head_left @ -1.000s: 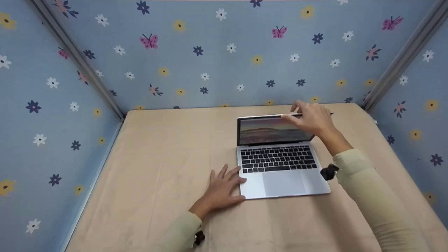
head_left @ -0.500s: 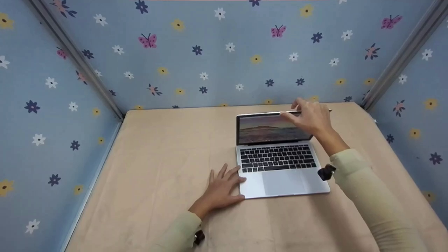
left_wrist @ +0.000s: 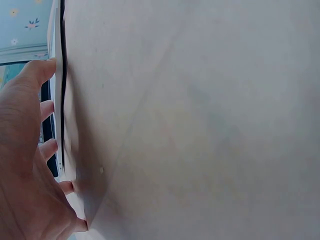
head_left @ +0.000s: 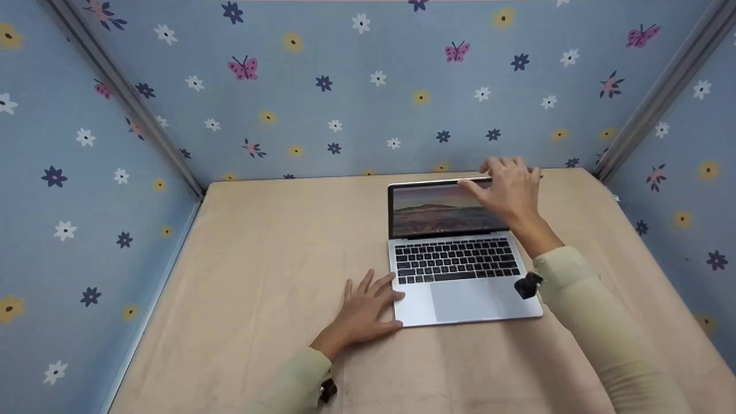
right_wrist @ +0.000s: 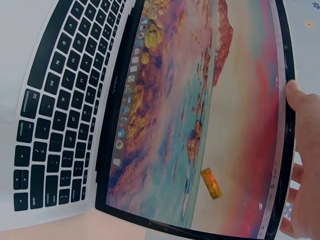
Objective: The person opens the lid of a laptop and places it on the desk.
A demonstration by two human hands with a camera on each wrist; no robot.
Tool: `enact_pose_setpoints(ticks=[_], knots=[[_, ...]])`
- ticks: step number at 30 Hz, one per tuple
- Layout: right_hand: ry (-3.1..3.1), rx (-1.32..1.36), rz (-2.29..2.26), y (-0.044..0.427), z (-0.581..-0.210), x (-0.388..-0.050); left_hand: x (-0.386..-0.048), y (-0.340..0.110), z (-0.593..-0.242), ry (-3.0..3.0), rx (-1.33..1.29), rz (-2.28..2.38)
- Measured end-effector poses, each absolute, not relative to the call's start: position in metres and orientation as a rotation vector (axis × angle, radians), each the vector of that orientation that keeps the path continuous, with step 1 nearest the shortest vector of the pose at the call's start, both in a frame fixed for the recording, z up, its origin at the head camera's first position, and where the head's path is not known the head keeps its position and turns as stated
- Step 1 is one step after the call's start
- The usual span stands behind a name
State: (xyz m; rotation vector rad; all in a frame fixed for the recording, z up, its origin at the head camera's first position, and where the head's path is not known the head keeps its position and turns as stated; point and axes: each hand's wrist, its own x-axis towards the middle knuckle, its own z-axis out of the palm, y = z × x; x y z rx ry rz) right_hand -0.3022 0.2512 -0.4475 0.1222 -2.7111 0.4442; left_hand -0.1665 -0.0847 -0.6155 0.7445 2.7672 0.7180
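A silver laptop (head_left: pixel 414 305) lies unfolded on the cloth-covered table, its lit screen (head_left: pixel 437 213) showing a coastal landscape. My right hand (head_left: pixel 512 190) grips the top edge of the lid near its right corner, thumb on the front bezel and fingers behind; the right wrist view shows this hand (right_wrist: pixel 306 150) at the edge of the screen (right_wrist: pixel 235 100). My left hand (head_left: pixel 362 313) has its fingers spread at the left side of the base, with thumb and some fingertips touching it. In the left wrist view the left hand (left_wrist: pixel 30 150) lies against the base's edge (left_wrist: pixel 59 90).
A beige cloth (head_left: pixel 276 259) covers the table. Blue walls (head_left: pixel 379 109) with flowers and butterflies stand behind it and at both sides, with grey metal posts (head_left: pixel 132 98) at the corners. Both sleeves carry small black devices (head_left: pixel 528 285).
The lid has tilted farther back, its top edge rising in the head view. My right hand and forearm have moved with it, slightly up and left. My left hand has stayed in place.
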Motion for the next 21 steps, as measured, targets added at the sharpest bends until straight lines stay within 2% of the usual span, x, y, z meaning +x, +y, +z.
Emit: enact_pose_setpoints(ticks=[7,21], knots=[[-2.617,0.09,0.429,0.247,-0.452,-0.302,-0.166,-0.085,-0.615,2.773,0.75,0.715],[-2.433,0.187,0.456,0.237,-0.461,-0.295,-0.166,-0.085,-0.615,2.76,0.749,0.75]])
